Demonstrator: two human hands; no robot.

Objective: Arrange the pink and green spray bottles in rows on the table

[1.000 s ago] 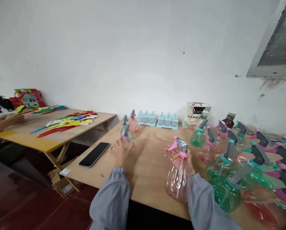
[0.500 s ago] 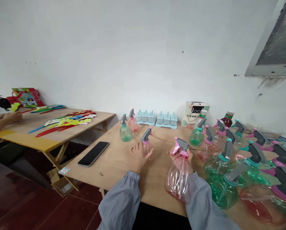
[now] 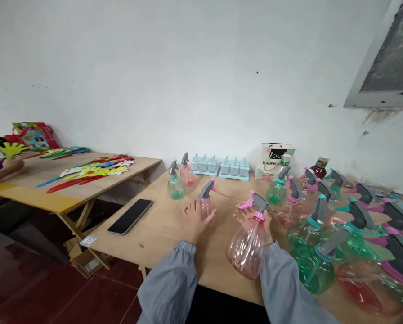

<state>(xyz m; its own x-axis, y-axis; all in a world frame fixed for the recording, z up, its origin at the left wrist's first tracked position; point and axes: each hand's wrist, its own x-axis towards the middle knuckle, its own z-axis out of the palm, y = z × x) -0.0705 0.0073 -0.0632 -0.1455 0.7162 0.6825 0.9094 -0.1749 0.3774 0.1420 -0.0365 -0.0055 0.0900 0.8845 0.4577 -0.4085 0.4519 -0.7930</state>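
My left hand (image 3: 195, 219) is wrapped round a small pink spray bottle (image 3: 207, 201) with a grey trigger head, which stands upright on the plywood table (image 3: 161, 234). My right hand (image 3: 255, 219) grips the neck of a larger pink spray bottle (image 3: 247, 245), just under its grey and pink trigger head. That larger bottle hangs tilted toward me near the table's front edge. Both forearms wear grey sleeves.
Several green and pink spray bottles (image 3: 326, 225) crowd the table's right side. Two small bottles (image 3: 179, 180), pale blue moulds (image 3: 221, 167), a printed box (image 3: 272, 162) and a black phone (image 3: 130, 216) lie farther back and left. A second table (image 3: 53, 193) holds coloured plastic pieces beside another person's hand (image 3: 2, 164).
My left hand drew the small pink bottle from the group at the back left to the table's middle. My right hand tilted the larger pink bottle.
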